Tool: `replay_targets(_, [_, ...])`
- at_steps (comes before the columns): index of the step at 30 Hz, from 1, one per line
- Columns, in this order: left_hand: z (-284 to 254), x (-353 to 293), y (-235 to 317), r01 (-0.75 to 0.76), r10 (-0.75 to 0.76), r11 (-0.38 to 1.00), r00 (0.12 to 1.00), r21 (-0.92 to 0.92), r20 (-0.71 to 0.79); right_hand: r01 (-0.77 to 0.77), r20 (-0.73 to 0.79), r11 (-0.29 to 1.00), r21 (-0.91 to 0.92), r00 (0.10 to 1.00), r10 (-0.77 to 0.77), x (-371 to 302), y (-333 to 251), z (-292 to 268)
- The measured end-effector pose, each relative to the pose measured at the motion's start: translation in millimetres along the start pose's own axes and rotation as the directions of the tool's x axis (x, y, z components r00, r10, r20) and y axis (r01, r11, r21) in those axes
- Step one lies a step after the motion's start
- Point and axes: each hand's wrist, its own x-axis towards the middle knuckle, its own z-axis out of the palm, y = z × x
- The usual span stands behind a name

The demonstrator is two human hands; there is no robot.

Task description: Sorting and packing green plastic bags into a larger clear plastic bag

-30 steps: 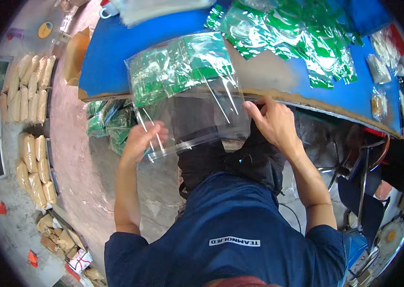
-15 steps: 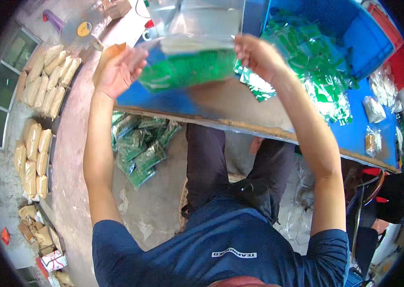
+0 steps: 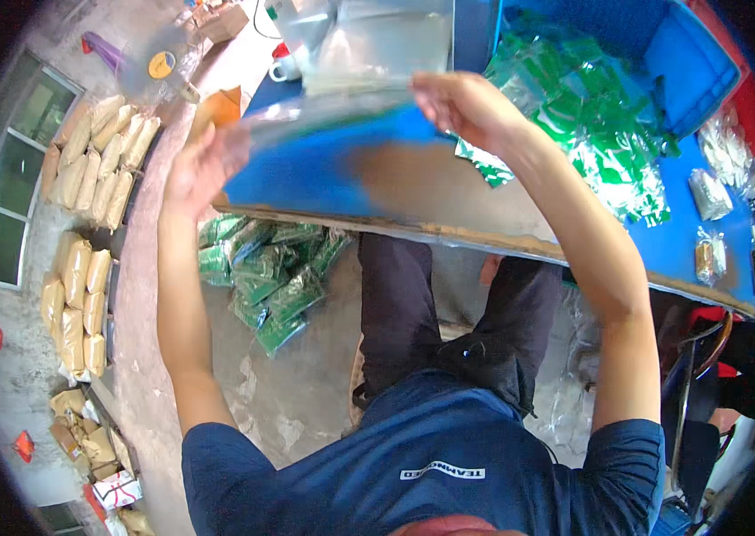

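Note:
A clear plastic bag [image 3: 333,116] with green in it stretches in the air between my hands, tilted nearly edge-on and blurred by motion. At its right end the fingers of my right hand [image 3: 467,109] pinch the bag's edge. My left hand [image 3: 203,168] is closed at the other end, its fingertips smeared over the bag's corner. Behind the bag lies a stack of clear plastic bags [image 3: 377,40] on the blue and brown worktable [image 3: 458,192]. Right of my right hand spreads a heap of green packets [image 3: 587,125] in shiny clear film.
A blue bin [image 3: 694,76] lies tipped behind the green heap. Small clear packets [image 3: 710,195] are at the table's right end. More green packets [image 3: 275,286] lie on the floor beside my legs. Filled tan sacks [image 3: 83,304] stand along the left. A white cup [image 3: 283,67] sits behind the bag.
The bag has turned from showing its broad green face to nearly edge-on. My left hand has moved slightly down and left; my right hand has shifted a little left.

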Motion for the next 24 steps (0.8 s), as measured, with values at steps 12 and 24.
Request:
replay_targets(12, [53,14,-116,-0.125,0.53,0.004,0.842,0.992,0.104,0.174,0.069,0.549,-0.818,0.976,-0.207,-116,94,-33])
replay_targets(24, [59,81,-187,0.319,0.384,-0.246,0.899,0.915,-0.21,-0.388,-0.359,0.024,-0.921,0.827,-0.432,-15,126,-150])
